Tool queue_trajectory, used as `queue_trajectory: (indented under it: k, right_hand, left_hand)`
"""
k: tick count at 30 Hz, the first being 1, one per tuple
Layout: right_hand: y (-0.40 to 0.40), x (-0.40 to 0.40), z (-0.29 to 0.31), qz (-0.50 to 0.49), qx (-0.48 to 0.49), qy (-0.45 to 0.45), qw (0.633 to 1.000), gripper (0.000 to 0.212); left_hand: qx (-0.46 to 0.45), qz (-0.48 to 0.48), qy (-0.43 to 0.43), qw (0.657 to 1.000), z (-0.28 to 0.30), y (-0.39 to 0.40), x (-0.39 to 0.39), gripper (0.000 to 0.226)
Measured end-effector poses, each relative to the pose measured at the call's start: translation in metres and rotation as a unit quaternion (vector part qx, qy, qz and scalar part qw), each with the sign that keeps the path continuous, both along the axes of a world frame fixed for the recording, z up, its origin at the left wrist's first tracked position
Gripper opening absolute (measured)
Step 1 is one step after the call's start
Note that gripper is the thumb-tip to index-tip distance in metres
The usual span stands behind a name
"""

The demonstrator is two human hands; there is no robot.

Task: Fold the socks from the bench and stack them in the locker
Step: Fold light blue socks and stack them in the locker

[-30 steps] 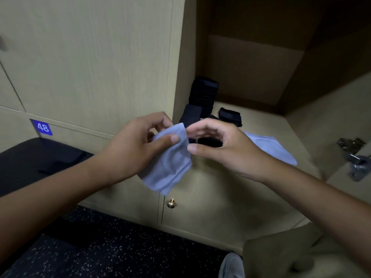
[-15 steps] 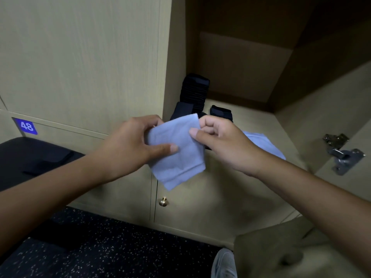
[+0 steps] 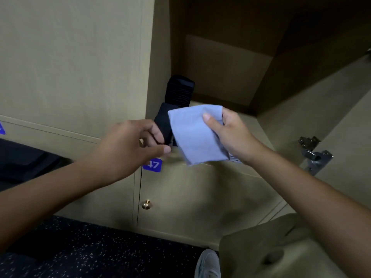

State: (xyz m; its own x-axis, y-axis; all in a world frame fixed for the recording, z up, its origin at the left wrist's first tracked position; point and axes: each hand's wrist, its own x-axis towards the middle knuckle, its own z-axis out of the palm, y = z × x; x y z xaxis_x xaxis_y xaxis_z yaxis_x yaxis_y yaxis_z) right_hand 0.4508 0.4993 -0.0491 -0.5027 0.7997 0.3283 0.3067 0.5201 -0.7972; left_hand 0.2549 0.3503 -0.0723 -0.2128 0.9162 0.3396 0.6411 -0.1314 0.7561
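My right hand pinches a folded light blue sock by its upper right corner, holding it up at the front edge of the open locker. My left hand is just left of the sock, apart from it, with fingers loosely curled and nothing in them. Behind the blue sock, a tall stack of folded dark socks stands against the locker's left wall, with another dark sock in front of it. A sliver of a second light blue sock shows under my right wrist.
The dark bench lies at the left. A closed locker door labelled 47 with a brass knob sits below the open one. A metal hinge is on the right side. My shoe stands on speckled floor.
My left hand has let go of the blue sock and drawn back to the left. My right hand alone now carries the folded sock, moved right and up toward the locker opening.
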Motion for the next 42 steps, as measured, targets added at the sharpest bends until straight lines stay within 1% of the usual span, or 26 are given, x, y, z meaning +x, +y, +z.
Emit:
queue_trajectory:
  k: [2,4,7,11,15,20,23,26,28,30,32,37,40,42]
  right_hand:
    - [0.019,0.014,0.002,-0.026,-0.009,0.026,0.999,0.023]
    - [0.039,0.031,0.001,-0.057,-0.024,0.034,0.998,0.015]
    - [0.067,0.05,-0.006,-0.117,-0.042,0.021,0.992,0.021]
    - [0.094,0.066,-0.02,-0.171,-0.077,-0.016,0.982,0.029]
    - [0.106,0.075,-0.024,-0.198,-0.122,-0.022,0.972,0.038]
    - [0.112,0.08,-0.028,-0.228,-0.163,-0.047,0.959,0.033]
    - [0.112,0.078,-0.028,-0.225,-0.177,-0.069,0.956,0.026]
    - [0.112,0.073,-0.03,-0.237,-0.161,-0.085,0.954,0.031]
    - [0.112,0.071,-0.032,-0.261,-0.117,-0.122,0.95,0.039]
    - [0.113,0.068,-0.035,-0.289,-0.063,-0.183,0.937,0.042]
    - [0.11,0.064,-0.035,-0.307,-0.023,-0.23,0.923,0.038]
    - [0.105,0.062,-0.032,-0.341,0.016,-0.286,0.895,0.045]
    - [0.103,0.062,-0.034,-0.315,0.029,-0.281,0.906,0.055]
    - [0.102,0.062,-0.039,-0.292,0.012,-0.28,0.914,0.057]
  left_hand:
    - [-0.019,-0.014,0.018,1.0,-0.003,-0.001,-0.002,0.015]
    - [-0.036,-0.022,0.037,0.998,-0.006,-0.004,-0.003,0.013]
    - [-0.054,-0.023,0.058,0.997,-0.008,-0.007,-0.002,0.012]
    - [-0.06,-0.02,0.077,0.995,-0.011,-0.008,-0.001,0.014]
    - [-0.07,-0.023,0.081,0.994,-0.012,-0.009,0.0,0.013]
    - [-0.077,-0.023,0.081,0.993,-0.015,-0.009,-0.001,0.013]
    - [-0.082,-0.023,0.095,0.992,-0.017,-0.009,-0.002,0.012]
    - [-0.088,-0.027,0.102,0.991,-0.018,-0.008,-0.003,0.012]
    - [-0.09,-0.029,0.106,0.99,-0.019,-0.009,-0.002,0.012]
    - [-0.092,-0.03,0.105,0.99,-0.02,-0.009,-0.002,0.012]
    - [-0.093,-0.031,0.103,0.99,-0.022,-0.009,-0.002,0.012]
    - [-0.095,-0.031,0.096,0.99,-0.022,-0.01,-0.005,0.013]
    - [-0.102,-0.026,0.098,0.99,-0.023,-0.01,-0.008,0.013]
    - [-0.108,-0.021,0.104,0.988,-0.023,-0.011,-0.01,0.013]
